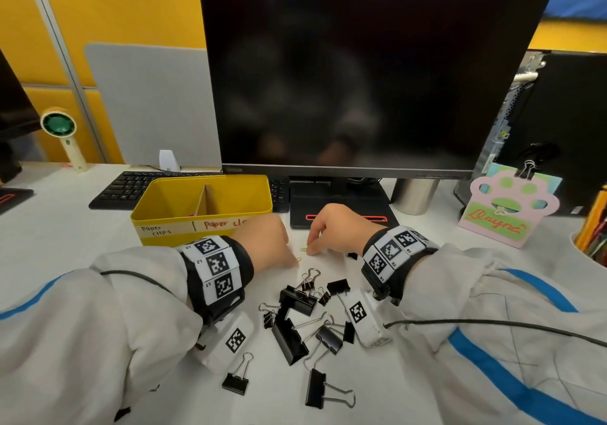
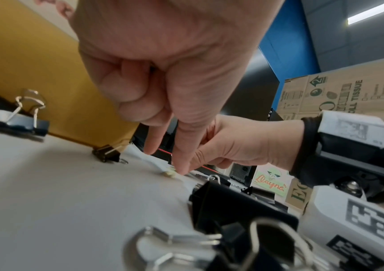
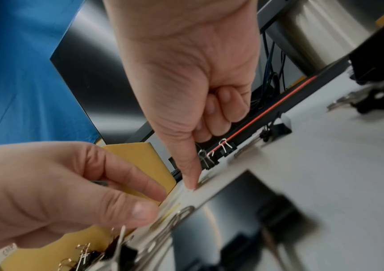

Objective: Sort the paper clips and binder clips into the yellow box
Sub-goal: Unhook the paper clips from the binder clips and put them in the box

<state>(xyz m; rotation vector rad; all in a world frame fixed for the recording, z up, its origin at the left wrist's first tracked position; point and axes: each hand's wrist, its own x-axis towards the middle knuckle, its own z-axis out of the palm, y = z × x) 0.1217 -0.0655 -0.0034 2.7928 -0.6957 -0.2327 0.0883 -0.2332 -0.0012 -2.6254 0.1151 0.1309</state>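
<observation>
- Two small green paper clips lie flat on the white desk just in front of the yellow box: one under the right fingertips, the other at the left fingertips.
- The right hand has its forefinger pointed down with the tip pressing on or beside its clip, the other fingers curled into the palm; whether the thumb also pinches the clip cannot be told.
- The left hand reaches its forefinger and thumb down toward its clip, the remaining fingers curled; the wrist views are too blurred to show whether the clip is actually gripped.
- The yellow box stands upright just behind the left hand, split by a cardboard divider into two compartments; a strip on its front reads "paper clips" on each half. What lies inside is not visible.
- A loose pile of black binder clips of mixed sizes sits on the desk between the two wrists, nearer the person, with two more lying apart at the near edge and.
- Both wrists wear black bands with square printed markers.
- Behind the box are a black keyboard and a dark monitor on its stand; a pink paw-shaped card stands to the right.
</observation>
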